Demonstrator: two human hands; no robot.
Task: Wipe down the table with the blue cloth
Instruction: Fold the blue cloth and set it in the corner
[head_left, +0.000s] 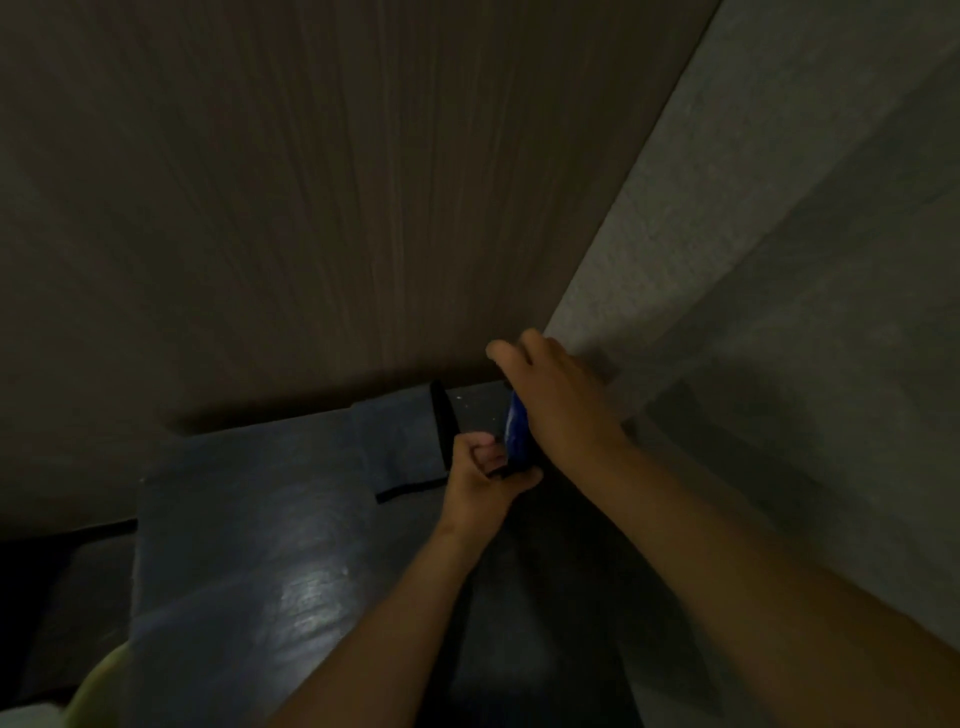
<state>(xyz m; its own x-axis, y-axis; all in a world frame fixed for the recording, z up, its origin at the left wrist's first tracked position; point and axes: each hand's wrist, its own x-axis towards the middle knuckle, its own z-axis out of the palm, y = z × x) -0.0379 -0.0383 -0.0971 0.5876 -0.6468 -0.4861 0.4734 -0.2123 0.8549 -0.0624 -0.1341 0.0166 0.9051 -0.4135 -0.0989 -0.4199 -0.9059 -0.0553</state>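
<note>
The scene is dim. A narrow strip of the blue cloth (518, 434) shows between my two hands, above the far right corner of the dark glossy table (311, 587). My right hand (558, 402) curls over the cloth from the right and above, covering most of it. Just below, my left hand (480, 475) is a closed fist, its fingers and thumb pinched on the cloth's dark lower end. Both hands are lifted slightly off the table top.
A brown wood-grain panel (311, 208) rises behind the table and a grey textured wall (753, 260) stands on the right. A dark flat piece with a black edge (402, 441) lies near the corner. Something pale yellow-green (98, 686) pokes in at the bottom left.
</note>
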